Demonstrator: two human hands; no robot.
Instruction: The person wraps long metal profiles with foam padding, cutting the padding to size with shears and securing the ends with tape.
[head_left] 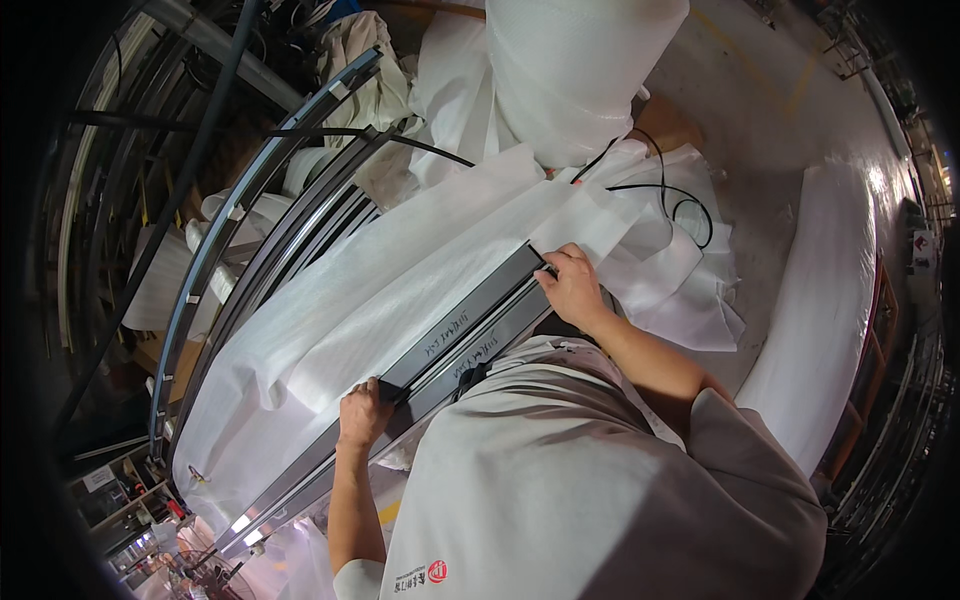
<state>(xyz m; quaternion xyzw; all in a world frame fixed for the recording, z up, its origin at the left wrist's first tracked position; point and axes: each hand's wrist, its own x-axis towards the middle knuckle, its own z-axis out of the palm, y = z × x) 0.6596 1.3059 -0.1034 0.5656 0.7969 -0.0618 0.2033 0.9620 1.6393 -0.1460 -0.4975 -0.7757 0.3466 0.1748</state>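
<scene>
White sheeting (330, 345) bears long grey profiles (430, 352)

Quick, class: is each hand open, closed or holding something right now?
Left hand: closed, gripping the long grey profile partway along.
Right hand: closed, fingers and thumb gripping the profile near its far end.

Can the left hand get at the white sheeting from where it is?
Probably yes: the left hand rests on the grey profile, and the white sheeting spreads just past its far edge, with nothing visible between them.
</scene>
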